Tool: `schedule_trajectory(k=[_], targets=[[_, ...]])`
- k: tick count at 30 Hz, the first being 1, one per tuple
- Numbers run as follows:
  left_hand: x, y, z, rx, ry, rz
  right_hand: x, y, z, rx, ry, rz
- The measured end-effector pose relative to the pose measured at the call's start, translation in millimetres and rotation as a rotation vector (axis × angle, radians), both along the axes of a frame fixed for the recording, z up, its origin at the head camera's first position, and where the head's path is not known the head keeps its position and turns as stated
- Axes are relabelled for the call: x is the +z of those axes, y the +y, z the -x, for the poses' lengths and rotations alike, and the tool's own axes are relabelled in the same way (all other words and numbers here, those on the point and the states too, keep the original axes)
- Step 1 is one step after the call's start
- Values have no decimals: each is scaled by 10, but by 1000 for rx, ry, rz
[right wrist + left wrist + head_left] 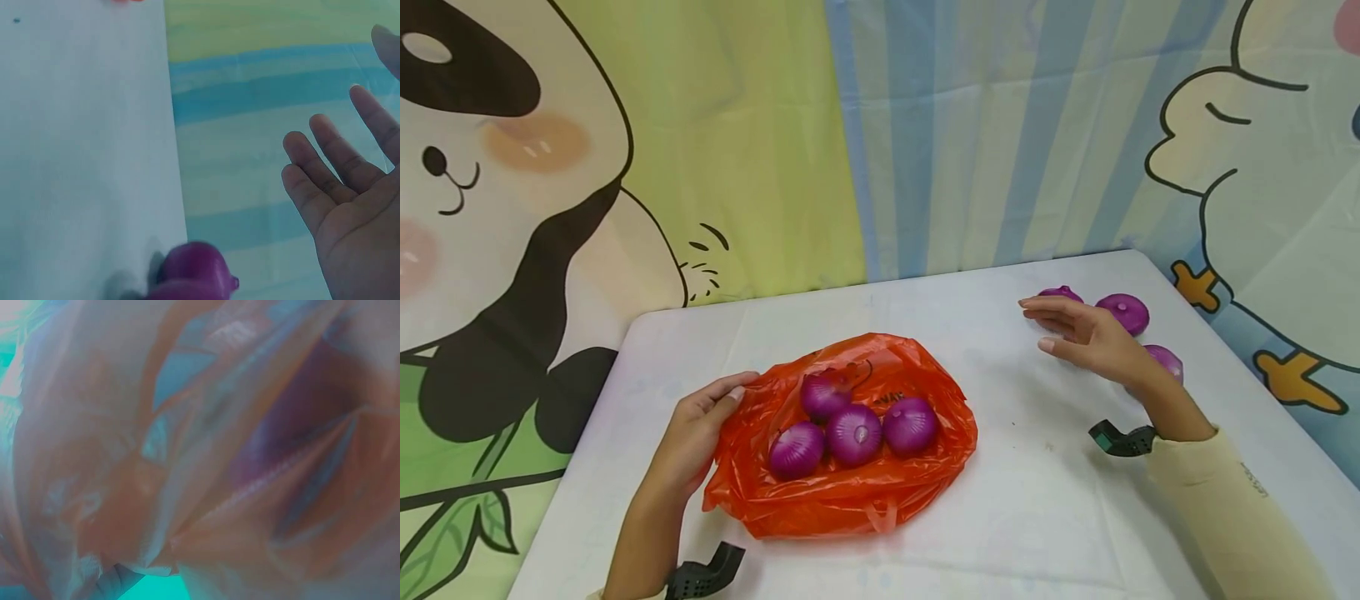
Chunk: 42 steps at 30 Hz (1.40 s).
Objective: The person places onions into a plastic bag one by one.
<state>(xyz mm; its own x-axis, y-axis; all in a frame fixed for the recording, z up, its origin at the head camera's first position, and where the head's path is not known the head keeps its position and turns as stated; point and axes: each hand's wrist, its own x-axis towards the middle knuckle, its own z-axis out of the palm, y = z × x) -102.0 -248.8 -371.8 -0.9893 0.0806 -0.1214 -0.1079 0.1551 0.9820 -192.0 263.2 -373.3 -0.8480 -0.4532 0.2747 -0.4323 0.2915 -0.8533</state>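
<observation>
An orange-red plastic bag (925, 492) lies with its mouth spread, and several purple onions (853, 435) rest inside it. My left hand (692, 433) pinches the bag's left edge between thumb and fingers; in the left wrist view the bag (112, 512) fills nearly everything. My right hand (1101, 342) is raised at the right, fingers extended, holding nothing. Around and behind it are three more onions (1123, 314), partly covered by the hand and wrist. In the right wrist view the right hand (356, 200) is spread, with onions (197, 269) low in the picture.
The white table (1000, 533) runs back to a printed curtain (925, 167) with a panda on the left and a white cartoon figure on the right. Each wrist carries a dark camera mount.
</observation>
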Motion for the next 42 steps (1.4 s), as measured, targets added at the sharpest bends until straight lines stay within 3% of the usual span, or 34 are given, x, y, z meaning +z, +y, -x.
schedule_trajectory(k=[4,9,19,26,32,36,42], targets=[[-1,18,-3,-1,-8,-2,61,164,-91,-98,21,-7],[6,38,-10,1,-25,-7,102,411,-113,-129,104,24],[9,24,-12,-6,-11,-2,17,864,-240,-309,95,-80],[0,15,-1,4,-14,1,-208,1066,-266,-411,-13,-172],[-19,19,6,0,-22,3,-360,1103,-254,-433,-103,-223],[-28,18,6,2,-22,6,-431,1127,-270,-465,-172,-311],[-31,20,13,4,-23,4,-561,1126,-319,-451,-198,-408]])
